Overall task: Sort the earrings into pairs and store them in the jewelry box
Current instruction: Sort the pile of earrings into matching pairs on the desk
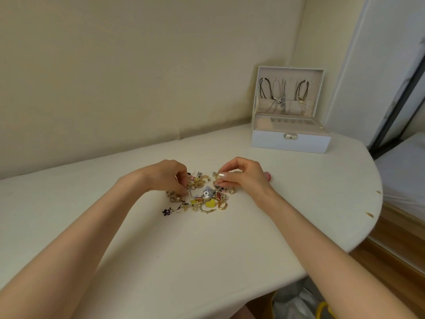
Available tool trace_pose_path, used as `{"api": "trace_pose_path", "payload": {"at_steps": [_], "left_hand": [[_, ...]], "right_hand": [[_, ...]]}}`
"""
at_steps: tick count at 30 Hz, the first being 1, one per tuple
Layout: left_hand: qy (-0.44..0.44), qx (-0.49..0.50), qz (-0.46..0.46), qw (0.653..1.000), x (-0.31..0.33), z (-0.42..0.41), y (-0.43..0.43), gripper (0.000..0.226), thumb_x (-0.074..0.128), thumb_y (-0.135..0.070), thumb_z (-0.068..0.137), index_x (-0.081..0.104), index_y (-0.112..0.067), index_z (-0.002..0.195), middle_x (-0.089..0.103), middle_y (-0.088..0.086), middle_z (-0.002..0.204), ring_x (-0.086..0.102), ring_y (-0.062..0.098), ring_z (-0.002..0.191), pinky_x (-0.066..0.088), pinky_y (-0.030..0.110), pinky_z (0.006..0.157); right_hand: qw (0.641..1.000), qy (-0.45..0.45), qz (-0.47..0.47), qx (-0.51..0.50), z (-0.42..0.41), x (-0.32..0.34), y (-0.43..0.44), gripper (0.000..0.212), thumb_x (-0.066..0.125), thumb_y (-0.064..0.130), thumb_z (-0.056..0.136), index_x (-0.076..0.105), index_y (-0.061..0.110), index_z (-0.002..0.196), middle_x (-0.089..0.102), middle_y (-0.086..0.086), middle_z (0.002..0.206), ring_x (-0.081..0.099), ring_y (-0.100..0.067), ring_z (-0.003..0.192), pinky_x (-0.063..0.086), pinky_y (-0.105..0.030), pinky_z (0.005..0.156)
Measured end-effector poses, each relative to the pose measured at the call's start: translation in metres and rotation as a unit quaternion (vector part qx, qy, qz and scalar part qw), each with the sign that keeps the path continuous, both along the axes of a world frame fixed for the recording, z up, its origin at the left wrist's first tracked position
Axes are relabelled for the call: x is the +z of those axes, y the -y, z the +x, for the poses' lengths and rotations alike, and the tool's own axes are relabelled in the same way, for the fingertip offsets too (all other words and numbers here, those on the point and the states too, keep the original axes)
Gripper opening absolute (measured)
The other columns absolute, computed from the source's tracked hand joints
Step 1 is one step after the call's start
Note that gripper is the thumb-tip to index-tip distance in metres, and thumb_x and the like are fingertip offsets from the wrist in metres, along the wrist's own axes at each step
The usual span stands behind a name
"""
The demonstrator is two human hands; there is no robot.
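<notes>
A heap of mixed earrings (202, 196) lies in the middle of the cream table (161, 261), among them a yellow heart (210, 203), a gold hoop (222, 205) and a purple flower (166, 212). My left hand (169, 177) rests on the heap's left side with fingertips curled into the pieces. My right hand (243, 174) hovers at the heap's upper right, thumb and forefinger pinched on a small gold and silver earring (215, 174). The white jewelry box (290, 139) stands open at the back right, apart from both hands.
Necklaces (283, 93) hang inside the box lid. A pink piece (268, 176) lies just right of my right hand. The table's rounded edge (377, 203) drops off at the right, with wood floor and a bed beyond. A wall runs along the back.
</notes>
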State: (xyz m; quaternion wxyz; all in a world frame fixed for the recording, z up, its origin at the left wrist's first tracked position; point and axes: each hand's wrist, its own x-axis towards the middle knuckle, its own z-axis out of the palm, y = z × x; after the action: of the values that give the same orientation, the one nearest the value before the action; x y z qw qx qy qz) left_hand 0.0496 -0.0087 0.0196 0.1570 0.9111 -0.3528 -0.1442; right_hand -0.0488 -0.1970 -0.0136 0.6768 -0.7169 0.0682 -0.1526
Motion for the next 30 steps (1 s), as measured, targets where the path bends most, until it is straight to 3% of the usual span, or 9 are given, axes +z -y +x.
{"api": "trace_pose_path", "payload": {"at_steps": [3, 7, 13, 16, 19, 24, 28, 30], "left_hand": [[-0.022, -0.008, -0.001, 1.000, -0.003, 0.002, 0.001, 0.029, 0.080, -0.026, 0.070, 0.057, -0.023, 0.086, 0.057, -0.008, 0.083, 0.054, 0.012, 0.078, 0.041, 0.020, 0.063], [0.024, -0.007, 0.052, 0.998, -0.009, 0.007, -0.001, 0.028, 0.080, -0.030, 0.068, 0.054, -0.024, 0.074, 0.056, -0.007, 0.079, 0.053, 0.015, 0.077, 0.040, 0.024, 0.064], [0.042, 0.003, 0.098, 0.994, 0.003, 0.007, -0.008, 0.030, 0.078, -0.034, 0.070, 0.052, -0.022, 0.080, 0.056, -0.005, 0.087, 0.053, 0.015, 0.077, 0.040, 0.024, 0.061], [0.029, 0.008, 0.112, 0.993, 0.006, 0.010, -0.012, 0.025, 0.077, -0.026, 0.073, 0.054, -0.023, 0.081, 0.054, -0.010, 0.079, 0.050, 0.010, 0.071, 0.039, 0.021, 0.060], [0.024, 0.008, 0.113, 0.993, -0.001, 0.011, -0.009, 0.029, 0.079, -0.027, 0.070, 0.052, -0.024, 0.078, 0.051, -0.011, 0.076, 0.049, 0.012, 0.072, 0.039, 0.023, 0.061], [0.005, -0.014, 0.088, 0.996, 0.000, 0.011, -0.009, 0.028, 0.078, -0.030, 0.072, 0.057, -0.025, 0.089, 0.053, -0.009, 0.086, 0.053, 0.016, 0.081, 0.043, 0.027, 0.070], [0.012, -0.028, 0.063, 0.998, 0.000, 0.009, -0.007, 0.016, 0.072, -0.028, 0.078, 0.057, -0.026, 0.085, 0.057, -0.009, 0.089, 0.056, 0.019, 0.088, 0.043, 0.024, 0.068], [0.018, -0.020, 0.062, 0.998, -0.001, 0.008, -0.007, 0.018, 0.072, -0.031, 0.079, 0.056, -0.025, 0.084, 0.056, -0.007, 0.090, 0.057, 0.020, 0.087, 0.041, 0.023, 0.064]], "right_hand": [[1.000, 0.002, -0.010, 0.013, -0.002, -0.001, 0.000, 0.028, 0.059, -0.016, 0.079, 0.067, 0.005, 0.095, 0.059, -0.009, 0.091, 0.072, -0.026, 0.074, 0.058, -0.034, 0.078], [0.999, 0.020, -0.028, 0.002, -0.004, 0.000, -0.001, 0.019, 0.062, -0.012, 0.080, 0.069, 0.002, 0.089, 0.062, -0.017, 0.104, 0.072, -0.023, 0.079, 0.058, -0.026, 0.075], [0.999, 0.023, -0.025, -0.005, -0.003, -0.003, -0.001, 0.021, 0.066, -0.007, 0.078, 0.070, 0.010, 0.090, 0.067, -0.018, 0.093, 0.072, -0.026, 0.084, 0.056, -0.035, 0.084], [0.999, 0.026, -0.028, 0.005, -0.004, -0.002, -0.002, 0.025, 0.064, -0.007, 0.081, 0.069, 0.010, 0.098, 0.064, -0.015, 0.094, 0.072, -0.023, 0.077, 0.058, -0.027, 0.074], [0.998, 0.014, -0.058, -0.005, -0.005, -0.001, -0.003, 0.024, 0.068, -0.002, 0.080, 0.070, 0.015, 0.097, 0.062, -0.010, 0.085, 0.065, -0.010, 0.058, 0.054, -0.021, 0.060], [0.991, 0.016, -0.130, -0.042, -0.003, -0.005, -0.001, 0.025, 0.075, 0.005, 0.074, 0.074, 0.026, 0.088, 0.066, -0.004, 0.090, 0.049, -0.010, 0.066, 0.046, -0.020, 0.067], [0.995, 0.008, -0.096, -0.033, -0.002, -0.004, -0.002, 0.020, 0.074, 0.001, 0.075, 0.071, 0.015, 0.088, 0.059, 0.003, 0.060, 0.050, -0.005, 0.046, 0.046, -0.019, 0.053], [0.996, 0.006, -0.082, -0.031, -0.002, -0.004, -0.002, 0.019, 0.074, 0.000, 0.075, 0.068, 0.012, 0.089, 0.059, 0.000, 0.060, 0.051, -0.004, 0.043, 0.046, -0.018, 0.051]]}}
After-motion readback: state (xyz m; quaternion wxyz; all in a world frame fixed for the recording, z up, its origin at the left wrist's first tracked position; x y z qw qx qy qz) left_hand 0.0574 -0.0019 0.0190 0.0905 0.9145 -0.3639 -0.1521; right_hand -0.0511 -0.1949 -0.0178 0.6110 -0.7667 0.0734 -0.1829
